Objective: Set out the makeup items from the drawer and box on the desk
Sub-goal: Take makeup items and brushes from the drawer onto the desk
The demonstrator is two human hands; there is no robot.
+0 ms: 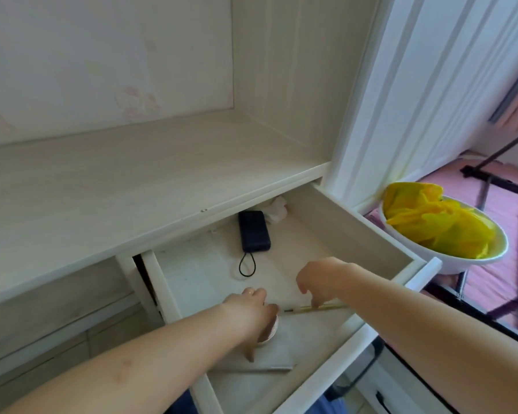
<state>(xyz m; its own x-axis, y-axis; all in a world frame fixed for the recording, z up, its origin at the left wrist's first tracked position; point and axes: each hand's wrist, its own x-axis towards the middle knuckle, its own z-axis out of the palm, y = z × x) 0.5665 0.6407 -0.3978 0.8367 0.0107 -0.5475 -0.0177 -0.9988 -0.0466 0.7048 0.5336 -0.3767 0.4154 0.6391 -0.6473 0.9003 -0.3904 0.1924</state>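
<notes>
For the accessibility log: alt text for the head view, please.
Both hands reach into an open white desk drawer: the left hand grips a small round pale jar, and the right hand pinches a thin yellow pencil-like stick. Farther back lies a dark blue power bank with a cord loop; a white bowl of yellow material sits right.

Desk top: pale cream, faint wood grain. Drawer: white walls, off-white floor. Power bank: dark navy, black loop cord. Bowl: white, with bright yellow crumpled material inside. Pencil: yellowish, dark tip. Small round jar: beige, fine pinkish stripes. Wall panel: cream, faded pink floral print. Bed cover: pink.
</notes>
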